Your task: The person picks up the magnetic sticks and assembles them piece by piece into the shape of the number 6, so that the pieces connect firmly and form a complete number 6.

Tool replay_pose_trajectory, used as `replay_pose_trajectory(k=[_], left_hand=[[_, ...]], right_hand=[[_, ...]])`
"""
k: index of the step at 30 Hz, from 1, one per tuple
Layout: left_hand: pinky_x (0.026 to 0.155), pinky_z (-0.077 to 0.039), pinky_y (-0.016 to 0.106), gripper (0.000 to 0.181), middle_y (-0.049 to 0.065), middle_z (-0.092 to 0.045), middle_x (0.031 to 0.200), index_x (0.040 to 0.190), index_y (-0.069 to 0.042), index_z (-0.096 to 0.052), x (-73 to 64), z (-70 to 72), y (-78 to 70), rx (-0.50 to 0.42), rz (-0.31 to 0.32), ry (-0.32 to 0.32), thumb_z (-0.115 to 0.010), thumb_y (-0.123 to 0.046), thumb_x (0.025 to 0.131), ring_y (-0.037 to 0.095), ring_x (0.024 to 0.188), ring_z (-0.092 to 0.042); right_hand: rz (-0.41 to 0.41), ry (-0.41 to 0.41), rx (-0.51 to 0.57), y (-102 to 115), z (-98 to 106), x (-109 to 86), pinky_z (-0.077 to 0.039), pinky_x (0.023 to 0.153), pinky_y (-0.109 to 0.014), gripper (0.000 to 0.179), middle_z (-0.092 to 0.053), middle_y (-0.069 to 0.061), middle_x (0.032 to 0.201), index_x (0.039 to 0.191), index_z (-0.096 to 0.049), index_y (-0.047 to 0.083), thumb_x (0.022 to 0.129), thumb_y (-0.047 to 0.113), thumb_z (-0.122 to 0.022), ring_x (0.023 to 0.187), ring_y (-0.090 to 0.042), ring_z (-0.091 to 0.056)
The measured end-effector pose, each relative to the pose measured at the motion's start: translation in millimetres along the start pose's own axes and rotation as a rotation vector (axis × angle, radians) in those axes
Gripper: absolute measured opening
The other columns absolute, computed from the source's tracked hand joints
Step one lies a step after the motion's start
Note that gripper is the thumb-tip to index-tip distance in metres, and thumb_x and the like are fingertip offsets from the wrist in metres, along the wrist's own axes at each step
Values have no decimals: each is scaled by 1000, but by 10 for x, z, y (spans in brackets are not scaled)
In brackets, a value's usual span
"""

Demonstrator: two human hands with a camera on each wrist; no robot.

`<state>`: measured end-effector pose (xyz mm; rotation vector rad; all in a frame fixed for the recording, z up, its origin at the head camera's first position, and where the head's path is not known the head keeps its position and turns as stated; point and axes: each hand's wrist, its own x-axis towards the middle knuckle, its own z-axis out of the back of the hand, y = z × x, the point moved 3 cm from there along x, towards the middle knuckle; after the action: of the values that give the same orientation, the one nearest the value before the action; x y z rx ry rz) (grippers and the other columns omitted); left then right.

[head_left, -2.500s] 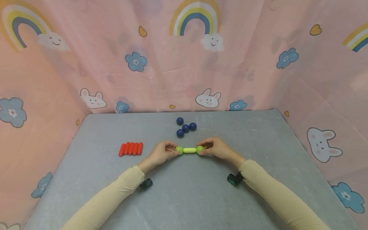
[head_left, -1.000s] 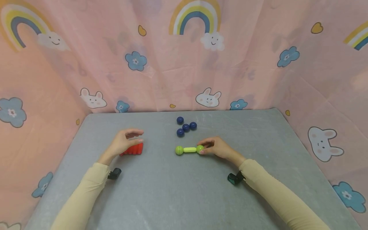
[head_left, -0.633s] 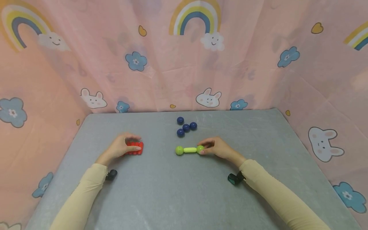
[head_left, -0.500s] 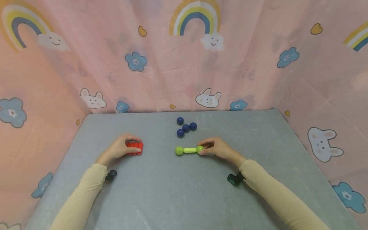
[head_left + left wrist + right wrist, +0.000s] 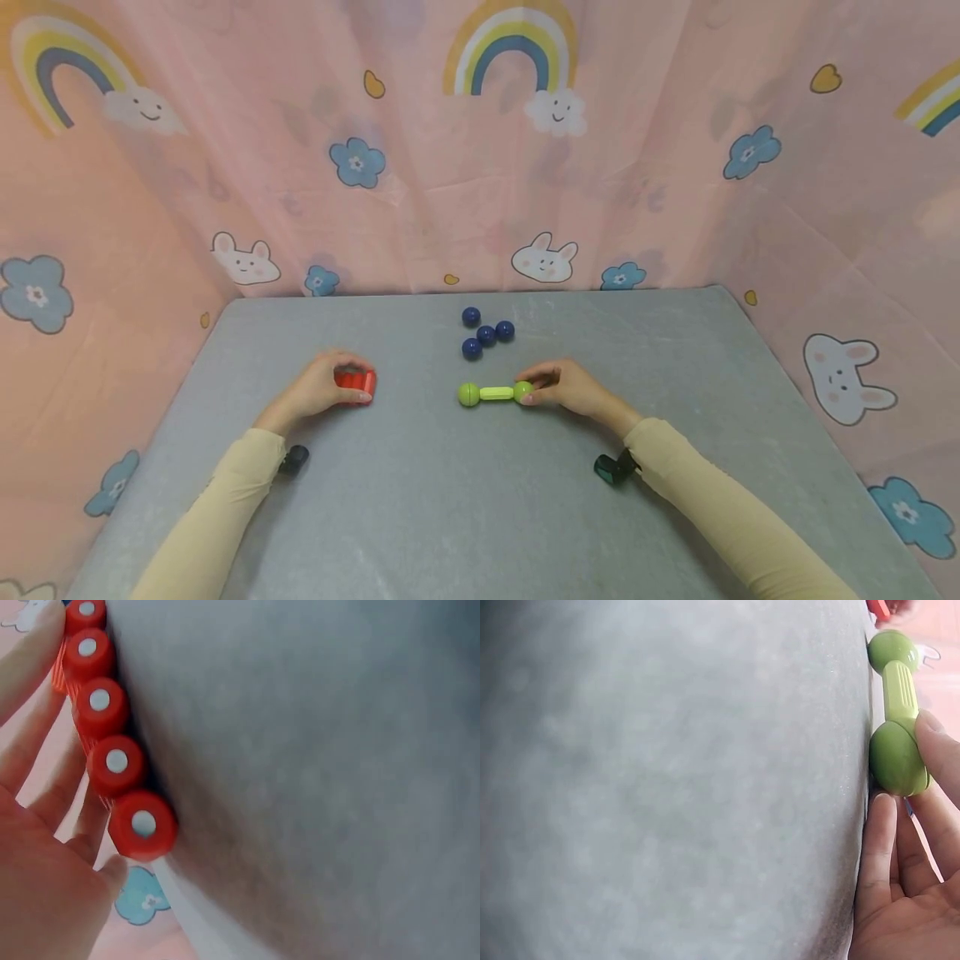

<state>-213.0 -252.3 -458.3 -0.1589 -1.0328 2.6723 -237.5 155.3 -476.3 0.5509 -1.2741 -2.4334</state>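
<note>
At the left of the table, my left hand (image 5: 318,386) spans a row of red magnetic sticks, thumb near and fingers far, pinching the rightmost stick (image 5: 370,387) by its ends. Pale round discs show in the ends of the red sticks (image 5: 116,763) in the left wrist view. In the middle lies a light green stick (image 5: 496,393) with a green ball at each end. My right hand (image 5: 567,388) holds the right green ball (image 5: 897,757) between thumb and fingers. The left green ball (image 5: 468,395) is untouched.
Several dark blue balls (image 5: 486,336) sit beyond the green piece, toward the back of the grey table (image 5: 480,500). A pink patterned cloth (image 5: 420,208) hangs behind and at both sides. Black cameras are strapped to both wrists.
My left hand has let go of the left green ball, moved left to the red sticks and come down around them. The right hand has stayed on its ball.
</note>
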Motion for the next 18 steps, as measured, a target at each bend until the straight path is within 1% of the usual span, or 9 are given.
replay_pose_trajectory(k=[3,7,11,15,18], left_hand=[[99,-46,53,42,12,-69,118,116,-10,-70,4,-20,-31,-20,-12,-23,-85,-18,77,30,113,-56],[94,-52,49,32,10,-71,111,111,-11,-72,15,-37,-76,-49,-4,-50,-82,-15,80,30,111,-61],[90,-56,44,28,11,-72,107,108,-9,-72,24,-48,-139,-113,12,-79,-81,-15,82,29,106,-67],[86,-56,35,28,10,-74,105,109,-10,-71,36,-79,-220,-188,33,-113,-80,-17,84,19,96,-70],[80,-54,26,30,9,-74,105,110,-12,-71,47,-134,-319,-247,49,-115,-80,-21,84,11,90,-69]], right_hand=[[5,0,3,-10,-4,4,-48,83,-31,38,-72,-4,102,115,-74,17,80,29,-83,91,-15,-60],[7,-2,3,-20,-3,7,-48,83,-31,38,-72,-4,102,115,-74,16,80,28,-83,91,-15,-60],[2,-2,5,-21,-4,7,-47,82,-31,38,-72,-4,102,114,-74,17,80,29,-83,91,-15,-60],[-4,-1,9,-27,-8,10,-47,82,-31,39,-72,-4,102,115,-74,17,80,29,-83,91,-16,-59],[0,-5,10,-33,-8,14,-47,81,-31,39,-71,-5,102,116,-73,15,80,28,-83,90,-16,-59]])
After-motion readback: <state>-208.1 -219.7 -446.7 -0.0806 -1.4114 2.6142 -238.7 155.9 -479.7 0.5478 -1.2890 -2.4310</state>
